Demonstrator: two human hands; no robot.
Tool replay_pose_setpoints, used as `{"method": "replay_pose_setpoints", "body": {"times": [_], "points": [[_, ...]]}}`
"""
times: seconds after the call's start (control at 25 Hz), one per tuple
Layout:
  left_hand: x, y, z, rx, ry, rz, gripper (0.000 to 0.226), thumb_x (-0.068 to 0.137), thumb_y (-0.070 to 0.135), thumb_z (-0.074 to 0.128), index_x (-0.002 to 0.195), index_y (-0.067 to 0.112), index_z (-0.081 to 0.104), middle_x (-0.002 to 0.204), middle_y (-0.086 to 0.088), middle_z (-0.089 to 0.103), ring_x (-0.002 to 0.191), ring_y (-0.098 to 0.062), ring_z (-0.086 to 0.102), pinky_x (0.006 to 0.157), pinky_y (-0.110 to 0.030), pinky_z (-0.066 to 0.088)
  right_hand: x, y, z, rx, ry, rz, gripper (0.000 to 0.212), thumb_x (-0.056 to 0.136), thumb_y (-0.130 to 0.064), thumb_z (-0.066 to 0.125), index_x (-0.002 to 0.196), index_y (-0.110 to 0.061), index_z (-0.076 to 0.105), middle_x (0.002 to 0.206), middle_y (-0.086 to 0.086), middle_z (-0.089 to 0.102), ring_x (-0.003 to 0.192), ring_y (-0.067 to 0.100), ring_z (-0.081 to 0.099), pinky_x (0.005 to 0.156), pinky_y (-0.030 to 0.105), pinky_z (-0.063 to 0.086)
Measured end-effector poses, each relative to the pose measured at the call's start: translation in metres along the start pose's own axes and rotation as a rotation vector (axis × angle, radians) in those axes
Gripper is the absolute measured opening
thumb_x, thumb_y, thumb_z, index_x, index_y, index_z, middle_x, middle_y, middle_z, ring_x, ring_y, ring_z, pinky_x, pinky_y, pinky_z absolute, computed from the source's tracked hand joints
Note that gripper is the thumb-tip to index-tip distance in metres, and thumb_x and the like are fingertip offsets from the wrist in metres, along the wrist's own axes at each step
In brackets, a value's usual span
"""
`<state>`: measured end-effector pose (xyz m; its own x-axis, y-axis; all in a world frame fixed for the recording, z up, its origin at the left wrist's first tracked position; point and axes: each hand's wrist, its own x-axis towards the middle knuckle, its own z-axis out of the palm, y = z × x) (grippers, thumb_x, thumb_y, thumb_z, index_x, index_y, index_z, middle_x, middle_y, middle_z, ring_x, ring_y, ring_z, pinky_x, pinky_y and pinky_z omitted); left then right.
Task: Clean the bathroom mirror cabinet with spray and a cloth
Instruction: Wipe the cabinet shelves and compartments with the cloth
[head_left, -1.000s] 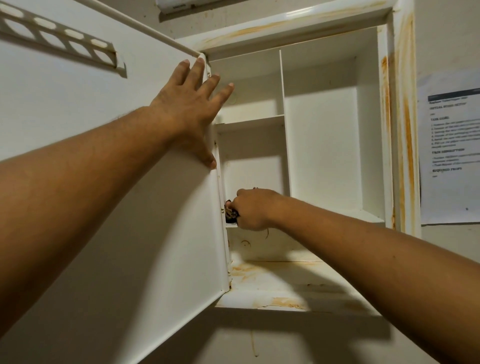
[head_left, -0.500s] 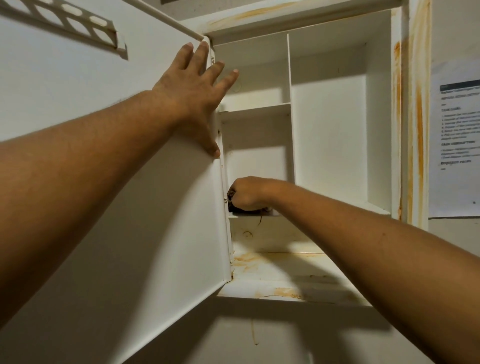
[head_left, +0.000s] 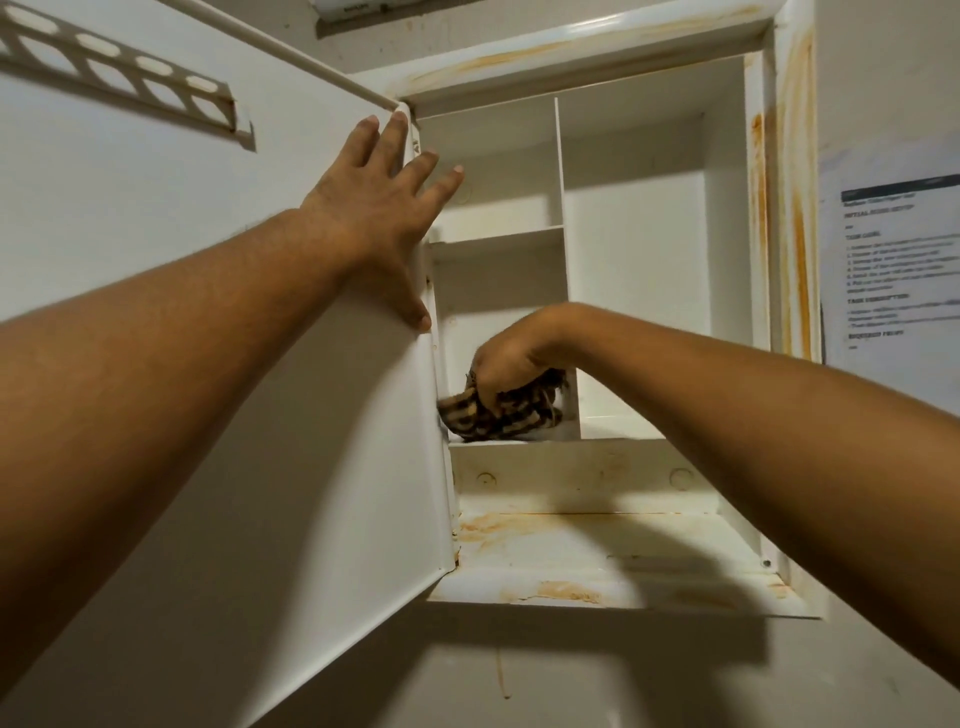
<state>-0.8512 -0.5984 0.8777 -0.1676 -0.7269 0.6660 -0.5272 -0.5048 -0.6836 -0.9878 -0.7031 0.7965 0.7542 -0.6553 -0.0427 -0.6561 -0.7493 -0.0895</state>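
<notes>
- A person's two bare forearms reach up from the lower corners of the frame toward a white wall-mounted bathroom cabinet (head_left: 779, 218) streaked with orange rust.
- The flat white cabinet door (head_left: 260, 415) stands swung open on the left. A perforated white rail (head_left: 119, 78) is fixed near its top.
- The left hand (head_left: 374, 208) lies flat against the door's upper hinge-side edge. Its fingers are straight and spread, its fingertips pass over the opening, and it holds nothing.
- Below, a rust-stained bottom ledge (head_left: 597, 540) juts from the cabinet front.
- Deeper in, the right hand (head_left: 511, 364) has its fingers curled down round a bunched dark brown-and-cream patterned cloth (head_left: 524, 413). It presses the cloth onto the shelf of the lower-left compartment.
- The cloth sits at the shelf's left end, close against the hinge-side wall, with its bulk stretched left to right along the shelf. It is directly under the right hand, and the left hand is well above it.
- Judged from this, the wipe can run only rightward, toward the thin white vertical divider (head_left: 560, 182).
- A taller compartment lies beyond the divider.
- No spray bottle is in view.
- A printed paper notice (head_left: 893, 260) hangs on the wall to the right. Its text is too blurred to read.
</notes>
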Motion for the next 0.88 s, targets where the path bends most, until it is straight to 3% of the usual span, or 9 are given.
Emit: {"method": "replay_pose_setpoints", "body": {"times": [0.08, 0.16, 0.28, 0.44, 0.68, 0.8, 0.88], "points": [[0.002, 0.0, 0.0, 0.004, -0.004, -0.001, 0.157, 0.047, 0.102, 0.056, 0.161, 0.02, -0.015, 0.172, -0.014, 0.001, 0.155, -0.044, -0.014, 0.126, -0.059, -0.001, -0.004, 0.0, -0.008, -0.159, 0.351, -0.117, 0.019, 0.095, -0.012, 0.057, 0.11, -0.016, 0.068, 0.102, 0.008, 0.068, 0.089, 0.025, 0.066, 0.062, 0.03, 0.049], [0.002, 0.0, -0.002, 0.001, -0.01, 0.001, 0.158, 0.048, 0.102, 0.057, 0.161, 0.02, -0.015, 0.172, -0.014, 0.001, 0.155, -0.044, -0.014, 0.126, -0.059, -0.002, 0.003, 0.004, 0.008, -0.136, 0.646, -0.213, 0.012, 0.091, -0.008, 0.06, 0.096, -0.019, 0.066, 0.09, 0.004, 0.064, 0.083, 0.025, 0.062, 0.057, 0.029, 0.038], [0.003, -0.001, 0.001, 0.009, -0.004, -0.006, 0.157, 0.048, 0.101, 0.057, 0.161, 0.021, -0.015, 0.172, -0.014, 0.0, 0.155, -0.044, -0.014, 0.126, -0.059, -0.002, 0.024, 0.01, 0.063, 0.021, 0.533, -0.19, 0.014, 0.086, -0.003, 0.063, 0.09, -0.016, 0.064, 0.087, 0.003, 0.064, 0.084, 0.025, 0.064, 0.06, 0.03, 0.042], [0.003, 0.002, -0.001, -0.005, -0.012, -0.008, 0.156, 0.049, 0.099, 0.06, 0.162, 0.022, -0.015, 0.172, -0.013, 0.001, 0.155, -0.044, -0.015, 0.126, -0.059, -0.002, 0.029, 0.001, 0.067, -0.107, 0.424, -0.136, 0.009, 0.093, -0.011, 0.057, 0.085, -0.014, 0.06, 0.085, 0.004, 0.063, 0.08, 0.024, 0.062, 0.063, 0.032, 0.044], [-0.001, 0.002, -0.004, -0.017, -0.018, -0.008, 0.155, 0.049, 0.099, 0.061, 0.162, 0.022, -0.014, 0.172, -0.014, 0.002, 0.155, -0.044, -0.014, 0.126, -0.059, -0.001, 0.016, -0.007, 0.045, -0.21, 0.212, -0.104, 0.018, 0.102, -0.024, 0.053, 0.107, -0.015, 0.068, 0.093, 0.001, 0.065, 0.081, 0.017, 0.061, 0.064, 0.03, 0.044], [0.001, 0.002, -0.001, 0.002, -0.016, -0.01, 0.154, 0.051, 0.098, 0.061, 0.162, 0.022, -0.014, 0.172, -0.014, 0.001, 0.155, -0.043, -0.015, 0.126, -0.059, -0.002, 0.012, -0.005, 0.042, -0.443, 0.262, -0.04, 0.015, 0.101, -0.024, 0.051, 0.101, -0.017, 0.064, 0.087, -0.001, 0.063, 0.074, 0.016, 0.058, 0.059, 0.03, 0.04], [0.002, 0.003, -0.002, 0.003, -0.009, -0.003, 0.154, 0.051, 0.098, 0.061, 0.162, 0.022, -0.014, 0.172, -0.014, 0.001, 0.155, -0.043, -0.015, 0.126, -0.059, -0.002, 0.018, -0.007, 0.052, -0.38, 0.316, -0.072, 0.014, 0.1, -0.019, 0.052, 0.089, -0.016, 0.061, 0.082, 0.0, 0.06, 0.073, 0.018, 0.058, 0.056, 0.029, 0.038]]}}
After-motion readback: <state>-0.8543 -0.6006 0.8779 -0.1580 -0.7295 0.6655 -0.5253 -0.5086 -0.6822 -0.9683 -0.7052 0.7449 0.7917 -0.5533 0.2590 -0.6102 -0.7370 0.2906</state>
